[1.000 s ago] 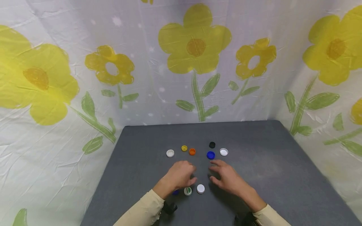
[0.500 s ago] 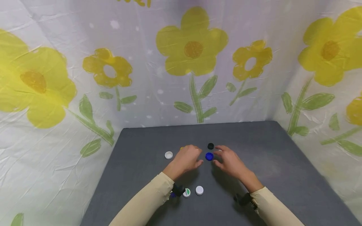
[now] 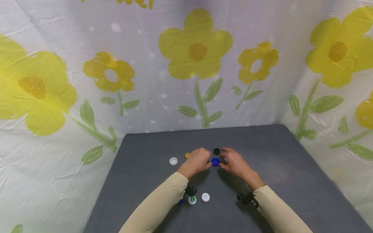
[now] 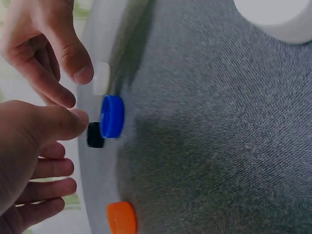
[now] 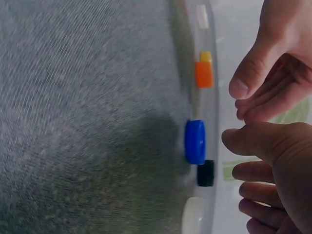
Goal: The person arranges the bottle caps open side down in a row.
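Note:
A blue bottle cap [image 3: 215,162] lies on the dark grey table between the two hands. My left hand [image 3: 198,160] hovers at its left, fingers loosely bent and holding nothing. On its other side is my right hand [image 3: 235,164], also without anything in its grasp. Both wrist views show the hands above the caps, apart from them. A black cap [image 3: 217,151] sits just behind the blue one. An orange cap [image 4: 122,218] is hidden by the left hand in the head view. The right hand mostly covers a white cap [image 5: 193,214].
To the left lie a white cap [image 3: 173,161] and a partly covered yellow cap [image 3: 187,155]. Nearer the body are another white cap [image 3: 205,197], a white-and-green cap [image 3: 192,200] and a partly hidden blue cap [image 3: 180,202]. A flower-print curtain [image 3: 151,106] stands behind the table [image 3: 262,142].
Both hands have moved forward over the table to either side of the blue cap, the left hand also rightward. The caps have stayed in place; the head view has shifted slightly.

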{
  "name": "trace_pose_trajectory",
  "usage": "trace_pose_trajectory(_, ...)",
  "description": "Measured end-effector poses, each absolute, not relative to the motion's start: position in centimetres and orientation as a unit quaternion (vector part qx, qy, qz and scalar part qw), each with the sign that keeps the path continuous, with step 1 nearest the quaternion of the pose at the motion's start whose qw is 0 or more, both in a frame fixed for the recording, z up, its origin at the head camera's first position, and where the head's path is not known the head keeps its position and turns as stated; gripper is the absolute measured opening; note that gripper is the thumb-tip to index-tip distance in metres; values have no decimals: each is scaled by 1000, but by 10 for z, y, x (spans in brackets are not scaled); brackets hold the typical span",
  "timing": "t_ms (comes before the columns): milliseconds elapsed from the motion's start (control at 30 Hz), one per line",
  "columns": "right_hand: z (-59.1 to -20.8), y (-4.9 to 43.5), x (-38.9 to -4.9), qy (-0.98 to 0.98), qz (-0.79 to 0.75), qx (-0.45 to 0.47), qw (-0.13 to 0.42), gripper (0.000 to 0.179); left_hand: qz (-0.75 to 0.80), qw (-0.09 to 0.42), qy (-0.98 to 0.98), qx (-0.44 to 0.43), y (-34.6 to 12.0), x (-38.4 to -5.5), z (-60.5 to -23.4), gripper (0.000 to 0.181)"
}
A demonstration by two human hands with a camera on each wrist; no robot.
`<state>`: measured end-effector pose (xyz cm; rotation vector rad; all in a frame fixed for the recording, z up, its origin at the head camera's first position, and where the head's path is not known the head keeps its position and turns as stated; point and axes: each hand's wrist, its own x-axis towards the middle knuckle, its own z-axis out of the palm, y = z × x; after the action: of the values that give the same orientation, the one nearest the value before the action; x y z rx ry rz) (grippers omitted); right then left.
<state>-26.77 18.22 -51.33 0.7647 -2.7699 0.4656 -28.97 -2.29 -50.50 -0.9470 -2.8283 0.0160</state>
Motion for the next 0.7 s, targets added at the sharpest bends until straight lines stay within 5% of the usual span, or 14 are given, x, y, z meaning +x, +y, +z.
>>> trace_pose_trajectory(700,-541,182,-285,-940,160,283,101,27,48,33,-951,-302,-2,-300,-529,30)
